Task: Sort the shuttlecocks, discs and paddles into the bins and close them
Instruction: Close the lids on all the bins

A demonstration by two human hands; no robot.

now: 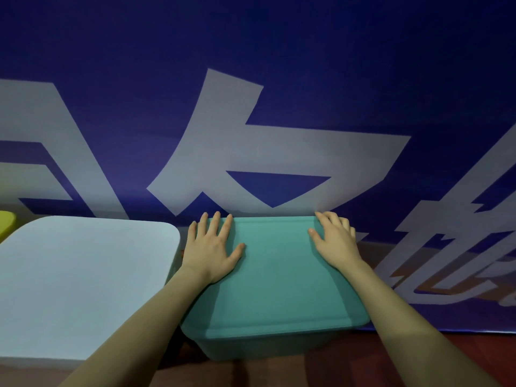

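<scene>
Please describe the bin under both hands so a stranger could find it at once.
In front of the blue banner with large pale characters stand lidded bins. The teal bin stands right of the pale blue bin. Only it has the left hand and right hand on its lid.

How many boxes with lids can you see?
3. The teal plastic bin sits in the middle under both hands, the pale blue lidded bin is beside it on the left, and a yellow-green corner peeks in at far left, mostly hidden.
</scene>
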